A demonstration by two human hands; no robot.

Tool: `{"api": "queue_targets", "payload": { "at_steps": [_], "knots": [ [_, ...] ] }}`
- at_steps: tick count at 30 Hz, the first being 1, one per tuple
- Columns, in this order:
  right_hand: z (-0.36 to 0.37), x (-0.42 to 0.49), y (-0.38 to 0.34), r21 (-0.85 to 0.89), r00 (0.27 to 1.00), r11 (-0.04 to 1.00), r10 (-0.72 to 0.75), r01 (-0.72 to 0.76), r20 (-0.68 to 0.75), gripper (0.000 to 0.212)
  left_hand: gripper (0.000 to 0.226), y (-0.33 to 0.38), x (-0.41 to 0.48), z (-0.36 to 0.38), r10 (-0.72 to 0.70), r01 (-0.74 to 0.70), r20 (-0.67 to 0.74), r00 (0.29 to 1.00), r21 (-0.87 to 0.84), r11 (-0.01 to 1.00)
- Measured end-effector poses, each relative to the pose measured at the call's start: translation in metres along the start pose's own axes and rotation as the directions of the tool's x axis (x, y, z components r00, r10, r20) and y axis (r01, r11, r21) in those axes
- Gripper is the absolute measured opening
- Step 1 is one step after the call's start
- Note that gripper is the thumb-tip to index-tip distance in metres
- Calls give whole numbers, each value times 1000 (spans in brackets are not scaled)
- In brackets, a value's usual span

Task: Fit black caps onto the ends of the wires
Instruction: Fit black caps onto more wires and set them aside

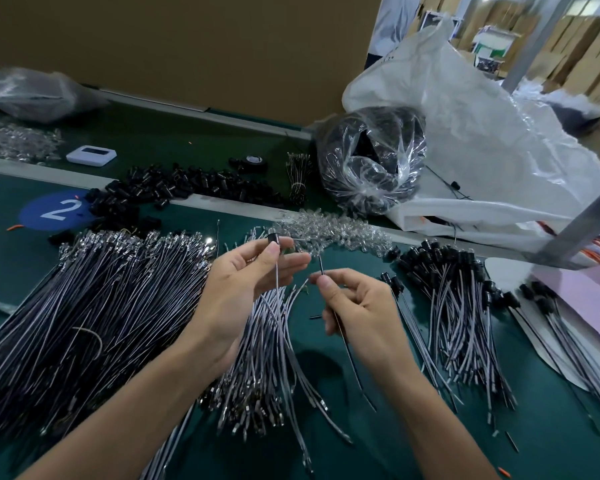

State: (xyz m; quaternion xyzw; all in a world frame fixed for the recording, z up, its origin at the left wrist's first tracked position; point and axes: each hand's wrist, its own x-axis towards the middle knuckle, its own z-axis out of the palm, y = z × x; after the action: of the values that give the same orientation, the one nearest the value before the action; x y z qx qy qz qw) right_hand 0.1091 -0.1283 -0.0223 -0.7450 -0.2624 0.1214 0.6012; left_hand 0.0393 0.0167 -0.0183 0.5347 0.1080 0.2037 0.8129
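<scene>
1. A small black cap (273, 238) sits at the top end of a thin grey wire (277, 271), pinched upright in the left hand (246, 282).
2. A second wire (347, 344) with a black tip hangs from the right hand (357, 306).
3. Loose caps (187, 188) lie heaped at the back of the surface (11, 258).
4. Bare wires (101, 306) lie piled on the left, and capped wires (454, 306) on the right.

Black caps (187, 185), grey wires (101, 306); green table (7, 216), blue disc (35, 216), white numeral (60, 209)

blue round sticker (54, 210) marked 2 on the green table (11, 258). small white device (90, 154) farther back, near a roll of black tape (244, 165). clear bag of black coils (371, 161) against a big white plastic sack (482, 133). pink sheet (582, 292) far right.
</scene>
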Motion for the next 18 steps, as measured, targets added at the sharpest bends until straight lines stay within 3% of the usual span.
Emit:
{"api": "queue_targets", "payload": {
  "at_steps": [3,8,18],
  "knots": [
    [-1,-1,-1,-70,999,996,-48,47,-23,18,26,1,0,0,-49,51,25,998,-92,994],
    [5,-9,-6,-204,968,949,-250,241,-20,24,26,2,0,-3,-101,125,104,989,-268,955],
    [7,-10,-6,-344,937,891,-341,297,-72,26,27,-5,-1,0,-120,153,167,979,-199,968]
  ]
}}
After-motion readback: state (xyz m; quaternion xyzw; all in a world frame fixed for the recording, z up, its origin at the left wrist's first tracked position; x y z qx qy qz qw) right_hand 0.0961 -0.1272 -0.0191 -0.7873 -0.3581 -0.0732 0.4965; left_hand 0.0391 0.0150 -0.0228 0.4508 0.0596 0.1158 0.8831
